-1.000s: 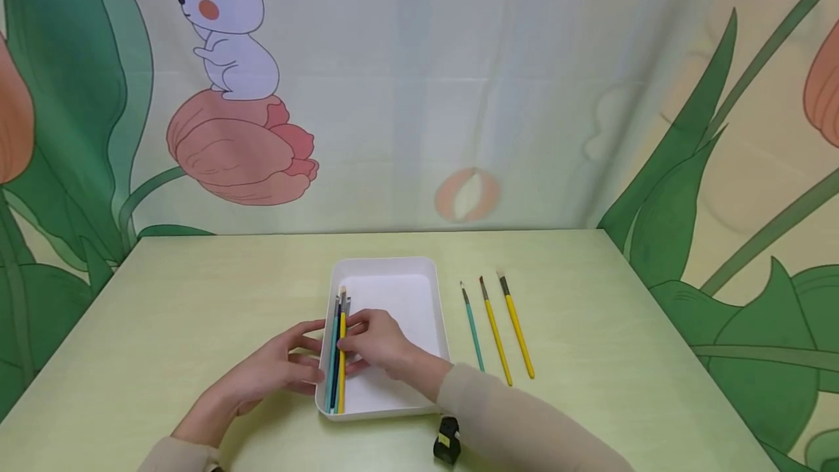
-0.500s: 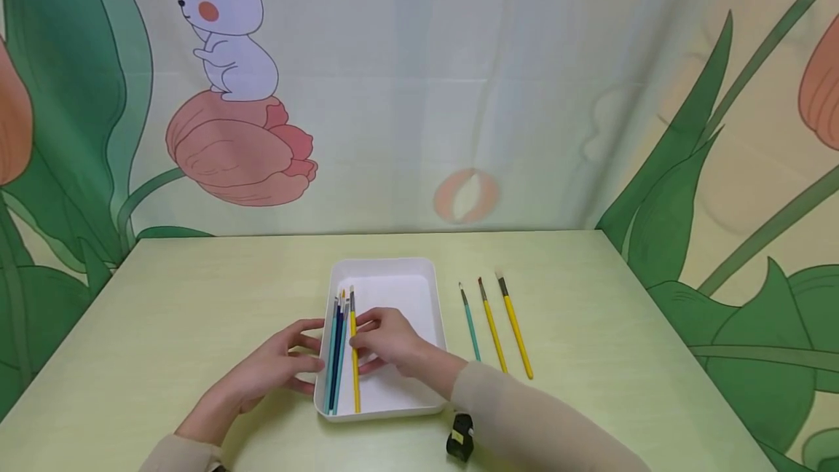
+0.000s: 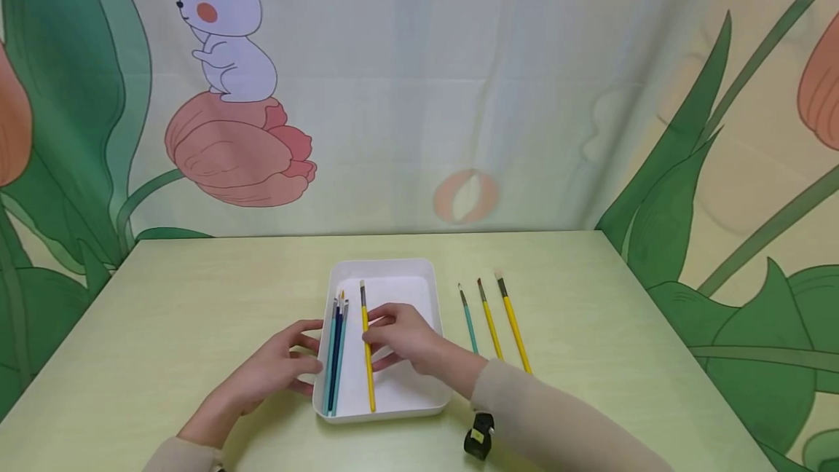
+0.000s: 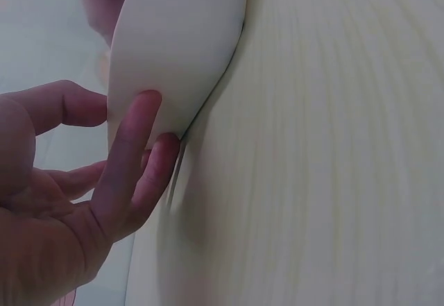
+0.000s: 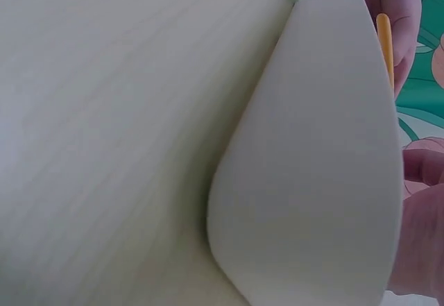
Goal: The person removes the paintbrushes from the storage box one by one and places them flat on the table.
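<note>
My right hand [image 3: 409,341] pinches a yellow-handled paintbrush [image 3: 368,363] between thumb and fingers, over the middle of a white tray [image 3: 413,399]. The brush stands bristles away from me, tilted slightly left. Several paintbrushes [image 3: 337,363] with teal and dark blue handles lie together along the tray's left wall. My left hand [image 3: 278,366] touches that wall from outside; in the left wrist view its fingertips [image 4: 148,101] rest against the tray's outer side [image 4: 191,35]. The right wrist view shows the yellow handle's end [image 5: 384,39] above the rim, and most of the right hand is hidden.
Right of the tray, a teal paintbrush [image 3: 467,315] and two yellow ones [image 3: 489,319] lie on the pale table [image 3: 197,290], partly covered by my right sleeve [image 3: 550,414]. A small black device [image 3: 479,436] is at the sleeve. A printed curtain hangs behind.
My right hand has moved right with the yellow paintbrush, away from the other brushes at the tray's left wall. The left hand has stayed at the tray's side.
</note>
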`<state>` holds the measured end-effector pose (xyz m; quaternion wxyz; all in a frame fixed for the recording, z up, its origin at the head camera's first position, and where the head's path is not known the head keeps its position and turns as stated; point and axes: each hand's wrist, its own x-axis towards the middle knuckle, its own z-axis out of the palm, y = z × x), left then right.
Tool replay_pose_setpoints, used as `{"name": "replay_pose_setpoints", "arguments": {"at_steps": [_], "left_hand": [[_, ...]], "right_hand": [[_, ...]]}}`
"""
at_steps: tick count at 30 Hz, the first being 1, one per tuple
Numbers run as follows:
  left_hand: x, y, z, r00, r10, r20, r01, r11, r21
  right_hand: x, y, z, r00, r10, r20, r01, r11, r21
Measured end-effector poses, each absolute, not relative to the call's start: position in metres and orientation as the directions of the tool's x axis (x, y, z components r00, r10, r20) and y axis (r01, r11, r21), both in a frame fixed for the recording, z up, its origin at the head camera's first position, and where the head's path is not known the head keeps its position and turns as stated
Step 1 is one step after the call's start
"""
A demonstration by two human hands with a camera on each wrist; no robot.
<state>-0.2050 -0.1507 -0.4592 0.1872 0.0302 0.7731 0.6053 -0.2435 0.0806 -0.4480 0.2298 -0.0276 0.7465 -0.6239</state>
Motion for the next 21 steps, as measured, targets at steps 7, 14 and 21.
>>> {"name": "replay_pose_setpoints", "arguments": {"at_steps": [7,14,21], "left_hand": [[-0.205,-0.151,-0.46,-0.935,0.276,-0.224,-0.153,0.256,0.955],[-0.205,-0.152,-0.46,-0.936,0.287,-0.202,-0.131,0.248,0.96],[-0.204,-0.153,-0.459,-0.939,0.279,-0.202,-0.131,0.253,0.959]], "right_hand": [[-0.243,0.092,-0.443,-0.896,-0.31,-0.319,0.261,0.213,-0.941],[-0.245,0.104,-0.435,-0.89,-0.326,-0.317,0.259,0.209,-0.943],[-0.247,0.116,-0.43,-0.894,-0.336,-0.296,0.243,0.192,-0.951]]}}
